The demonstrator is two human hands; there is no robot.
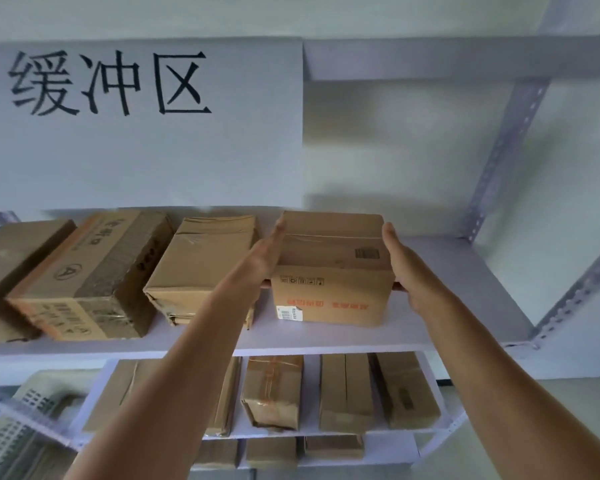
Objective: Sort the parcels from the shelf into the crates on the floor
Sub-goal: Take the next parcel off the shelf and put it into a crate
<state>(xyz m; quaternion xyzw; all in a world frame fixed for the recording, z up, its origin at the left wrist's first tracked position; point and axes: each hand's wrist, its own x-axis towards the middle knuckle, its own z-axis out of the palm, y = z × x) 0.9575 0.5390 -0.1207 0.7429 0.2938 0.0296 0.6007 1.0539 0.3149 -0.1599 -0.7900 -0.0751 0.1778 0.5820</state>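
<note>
The white metal shelf (430, 327) is carrying cardboard parcels on three boards. On the upper board, four are sitting in a row: a plain box (14, 258) at far left, touching a box marked A (84, 271), then a taped box (201, 261), then a barcode-labelled box (333, 292). The middle board (388, 436) is holding another row of boxes (274, 393) side by side. The lowest board is showing a few more (333, 445).

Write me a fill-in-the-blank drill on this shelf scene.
The left hand and right hand press opposite sides of the ____ cardboard box in its shelf row. The sign above bears ____ black characters. A plastic crate shows at lower ____.
Missing: rightmost; three; left.
</note>
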